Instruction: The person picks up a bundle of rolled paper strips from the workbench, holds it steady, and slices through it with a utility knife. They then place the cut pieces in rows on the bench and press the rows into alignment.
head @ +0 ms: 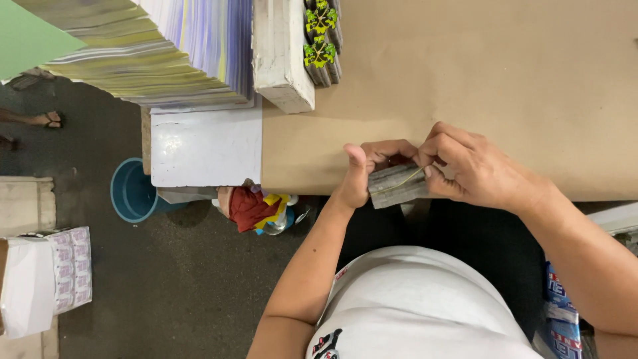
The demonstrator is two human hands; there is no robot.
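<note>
white shirt with small red-and-black print, bare forearms

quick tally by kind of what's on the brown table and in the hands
grey card bundle, held by left hand and right hand: 1
yellow rubber band: 1
green-printed card stack: 1
white block: 1
tall sheet pile: 1
total: 5

Floor: dark, speckled.
Table: covered in brown paper.
Bucket: blue, seen left of table.
</note>
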